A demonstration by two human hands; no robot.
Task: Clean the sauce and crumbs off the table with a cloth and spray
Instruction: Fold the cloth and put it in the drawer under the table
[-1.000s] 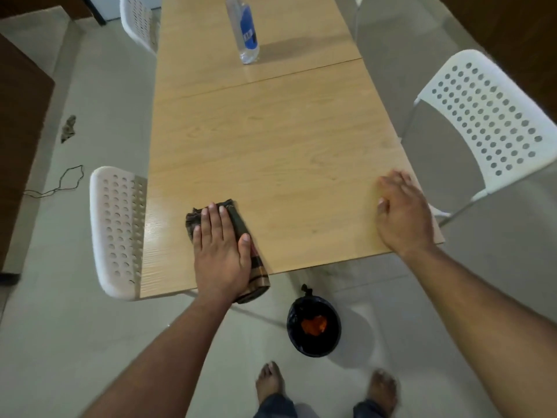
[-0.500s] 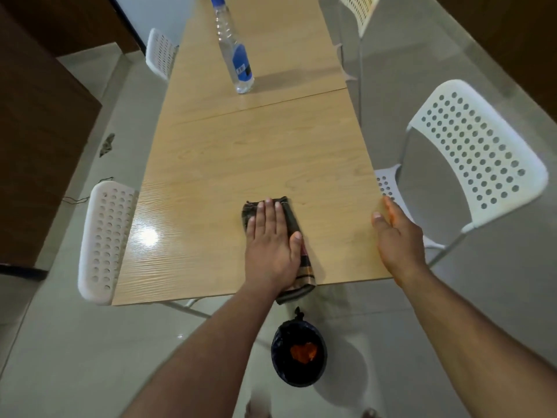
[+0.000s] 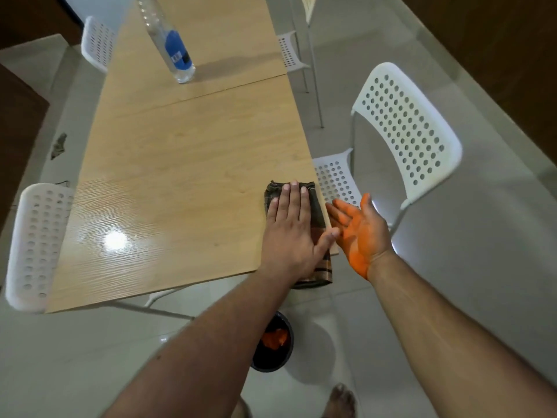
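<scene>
With the cloth [image 3: 313, 212] pressed flat-fingered at the tabletop's [image 3: 180, 176] right edge by left hand [image 3: 289, 236] — right hand [image 3: 360, 233] cupped open, orange-smeared, beside it — surface looks clean; nearly done.

A folded cloth [image 3: 304, 206] lies at the right edge of the counter [image 3: 187, 164], right of frame centre, its near end hanging over the counter's front edge. The left hand [image 3: 291, 233] rests flat on the cloth; the right hand [image 3: 360, 230] is just beside it, palm up, off the counter's right edge. A bottle [image 3: 168, 43] stands on the counter at upper left. Chairs flank the counter: one at lower left [image 3: 36, 242], one at right [image 3: 404, 137], two more at the top of the frame. A bin [image 3: 271, 342] sits on the floor [image 3: 452, 297] below the counter's near edge, at lower centre.
</scene>
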